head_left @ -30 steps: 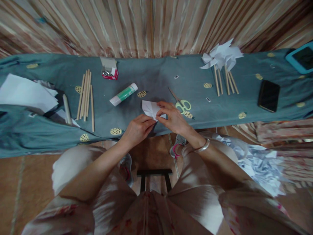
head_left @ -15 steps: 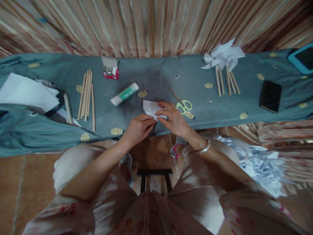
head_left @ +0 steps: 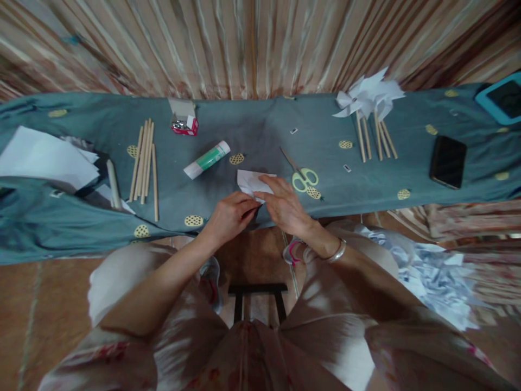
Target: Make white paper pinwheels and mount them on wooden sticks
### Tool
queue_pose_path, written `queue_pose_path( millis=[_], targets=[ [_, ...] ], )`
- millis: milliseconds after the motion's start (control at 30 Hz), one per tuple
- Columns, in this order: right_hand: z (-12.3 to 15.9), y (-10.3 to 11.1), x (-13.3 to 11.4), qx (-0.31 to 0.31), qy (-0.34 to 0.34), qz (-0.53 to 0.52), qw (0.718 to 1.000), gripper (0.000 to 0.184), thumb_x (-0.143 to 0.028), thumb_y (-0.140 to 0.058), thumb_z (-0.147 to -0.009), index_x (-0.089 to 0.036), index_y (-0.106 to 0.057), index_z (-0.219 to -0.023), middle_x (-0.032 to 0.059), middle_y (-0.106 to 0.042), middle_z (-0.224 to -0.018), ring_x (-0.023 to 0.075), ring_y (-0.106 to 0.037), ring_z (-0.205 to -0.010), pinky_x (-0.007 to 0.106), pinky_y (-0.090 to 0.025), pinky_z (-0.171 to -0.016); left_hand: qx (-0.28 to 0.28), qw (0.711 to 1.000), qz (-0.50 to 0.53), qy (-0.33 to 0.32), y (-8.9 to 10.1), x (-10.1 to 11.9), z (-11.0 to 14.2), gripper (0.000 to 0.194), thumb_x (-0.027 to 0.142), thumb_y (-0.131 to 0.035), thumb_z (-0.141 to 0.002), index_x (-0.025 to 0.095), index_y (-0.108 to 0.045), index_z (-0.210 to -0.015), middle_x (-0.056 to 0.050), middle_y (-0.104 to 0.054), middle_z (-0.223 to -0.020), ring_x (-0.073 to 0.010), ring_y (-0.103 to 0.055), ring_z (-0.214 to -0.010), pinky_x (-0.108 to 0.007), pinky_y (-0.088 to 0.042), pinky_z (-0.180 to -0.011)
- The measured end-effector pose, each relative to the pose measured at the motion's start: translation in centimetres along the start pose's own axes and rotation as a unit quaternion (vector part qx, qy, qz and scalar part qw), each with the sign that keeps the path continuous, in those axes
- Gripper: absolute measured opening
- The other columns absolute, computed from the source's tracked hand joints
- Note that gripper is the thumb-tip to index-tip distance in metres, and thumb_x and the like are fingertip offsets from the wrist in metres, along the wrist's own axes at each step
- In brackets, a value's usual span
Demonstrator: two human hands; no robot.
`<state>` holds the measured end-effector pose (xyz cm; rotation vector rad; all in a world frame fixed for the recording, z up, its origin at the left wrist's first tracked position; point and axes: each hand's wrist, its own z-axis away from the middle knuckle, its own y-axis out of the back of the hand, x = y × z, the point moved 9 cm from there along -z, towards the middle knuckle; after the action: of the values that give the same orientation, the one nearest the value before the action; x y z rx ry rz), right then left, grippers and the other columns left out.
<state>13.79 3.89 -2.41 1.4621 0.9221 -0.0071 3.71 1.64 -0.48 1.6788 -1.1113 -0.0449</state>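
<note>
A small white sheet of paper (head_left: 250, 179) lies near the front edge of the table, partly covered by my fingers. My left hand (head_left: 233, 218) pinches its lower left edge between thumb and fingers. Over its right side rests my right hand (head_left: 285, 205), fingers bent and gripping the paper near the left fingertips. Just right of the hands lie scissors (head_left: 303, 178) with pale green handles. A glue stick (head_left: 207, 159) with a green label lies up and to the left.
Wooden sticks (head_left: 143, 163) and white paper sheets (head_left: 44, 157) lie left; a small red box (head_left: 184, 125) of metal pieces stands behind. To the right are white paper pinwheels (head_left: 370, 96) on sticks, a black phone (head_left: 448, 162) and a blue-framed device (head_left: 504, 98). Paper scraps (head_left: 435, 277) fill a bag below.
My right hand has shifted slightly down and left across the paper, its fingers drawing closer to my left fingertips. My left hand keeps its pinch.
</note>
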Motion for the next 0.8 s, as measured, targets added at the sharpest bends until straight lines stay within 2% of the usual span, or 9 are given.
queue_pose_path(
  millis=[400, 500, 633, 733, 800],
  targets=[
    [-0.4, -0.1, -1.3, -0.016, 0.014, 0.027, 0.999, 0.038, -0.007, -0.042, -0.092, -0.019, -0.067, -0.118, 0.0144, -0.050, -0.148, 0.0293, -0.043, -0.135, 0.054, -0.039, -0.107, -0.002, 1.000, 0.009, 0.018, -0.2, -0.5, 0.2, 0.017, 0.016, -0.058, -0.090, 0.015, -0.073, -0.098, -0.008, -0.072, -0.091, -0.0192, -0.068, -0.087, -0.032, -0.057, -0.079],
    [-0.5, 0.2, -1.2, 0.001, 0.002, 0.029, 1.000, 0.037, -0.007, -0.044, -0.091, -0.021, -0.071, -0.113, 0.0135, -0.050, -0.148, 0.0304, -0.043, -0.136, 0.055, -0.039, -0.107, 0.004, 1.000, 0.002, 0.015, 0.0, -0.4, 0.2, 0.017, 0.018, -0.058, -0.091, 0.016, -0.072, -0.099, -0.008, -0.073, -0.093, -0.0187, -0.069, -0.088, -0.032, -0.058, -0.080],
    [-0.5, 0.1, -1.4, -0.001, 0.020, 0.042, 0.999, 0.038, -0.007, -0.043, -0.092, -0.017, -0.070, -0.116, 0.0168, -0.051, -0.146, 0.0303, -0.045, -0.134, 0.053, -0.041, -0.106, 0.011, 1.000, -0.005, 0.013, 0.2, -0.2, 0.3, 0.015, 0.017, -0.058, -0.091, 0.015, -0.071, -0.099, -0.008, -0.073, -0.093, -0.0187, -0.069, -0.088, -0.031, -0.059, -0.080],
    [-0.5, 0.3, -1.4, 0.016, 0.017, 0.054, 0.998, 0.036, -0.009, -0.044, -0.092, -0.020, -0.071, -0.114, 0.0159, -0.052, -0.145, 0.0310, -0.047, -0.132, 0.053, -0.043, -0.103, 0.018, 1.000, -0.007, 0.022, 0.5, -0.3, 0.3, 0.016, 0.017, -0.059, -0.090, 0.017, -0.071, -0.099, -0.007, -0.073, -0.093, -0.0186, -0.070, -0.087, -0.031, -0.059, -0.079],
    [-0.4, 0.2, -1.6, 0.017, 0.028, 0.060, 0.998, 0.040, -0.006, -0.044, -0.091, -0.019, -0.069, -0.119, 0.0166, -0.054, -0.143, 0.0305, -0.048, -0.131, 0.053, -0.043, -0.103, 0.010, 0.999, -0.001, 0.031, 0.4, -0.3, 0.3, 0.018, 0.014, -0.058, -0.090, 0.017, -0.071, -0.100, -0.007, -0.073, -0.092, -0.0185, -0.070, -0.087, -0.030, -0.059, -0.080]
  ],
)
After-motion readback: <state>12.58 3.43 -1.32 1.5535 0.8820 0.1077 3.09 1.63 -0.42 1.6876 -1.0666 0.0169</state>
